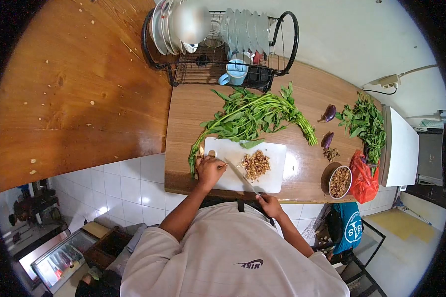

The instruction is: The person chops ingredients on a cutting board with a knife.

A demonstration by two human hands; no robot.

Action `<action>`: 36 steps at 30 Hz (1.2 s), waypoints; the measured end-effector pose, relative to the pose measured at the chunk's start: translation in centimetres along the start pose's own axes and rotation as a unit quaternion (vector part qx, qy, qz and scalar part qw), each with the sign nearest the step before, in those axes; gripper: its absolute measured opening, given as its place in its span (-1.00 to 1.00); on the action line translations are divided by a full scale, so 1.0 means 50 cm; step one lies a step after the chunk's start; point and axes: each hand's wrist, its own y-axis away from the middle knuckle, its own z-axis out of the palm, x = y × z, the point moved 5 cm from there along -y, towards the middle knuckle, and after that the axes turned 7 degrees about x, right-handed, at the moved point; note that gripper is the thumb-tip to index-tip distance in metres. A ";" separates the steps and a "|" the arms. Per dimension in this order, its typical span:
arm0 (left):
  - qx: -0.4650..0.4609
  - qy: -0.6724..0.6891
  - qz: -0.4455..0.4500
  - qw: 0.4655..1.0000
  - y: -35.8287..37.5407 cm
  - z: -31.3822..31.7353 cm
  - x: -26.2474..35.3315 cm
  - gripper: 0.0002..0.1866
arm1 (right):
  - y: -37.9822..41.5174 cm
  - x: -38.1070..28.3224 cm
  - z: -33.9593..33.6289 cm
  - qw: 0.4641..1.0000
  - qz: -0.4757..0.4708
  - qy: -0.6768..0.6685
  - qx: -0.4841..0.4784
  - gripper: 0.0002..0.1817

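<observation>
A white cutting board [275,171] lies at the table's front edge with a pile of chopped brown and whitish pieces [255,165] on it. My right hand [270,205] is closed round the handle of a knife [241,176], at the board's front edge. The blade slants across the board, its tip pointing up and left, beside the pile. Over the board's left side, my left hand [210,172] has its fingers pinched together; something small and brownish shows at the fingertips, too small to name. Leafy green stems [255,114] lie just behind the board.
A dish rack [203,74] with plates, glasses and a blue cup [237,70] stands at the back. At right are two eggplants [328,113], a bowl of chopped pieces [340,181], a red plastic bag [363,177] and more leafy greens [365,123].
</observation>
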 end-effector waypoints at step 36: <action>0.055 -0.018 0.007 0.998 0.035 -0.004 -0.011 -0.87 | -0.018 -0.031 0.011 0.994 -0.016 0.098 -0.045 -0.23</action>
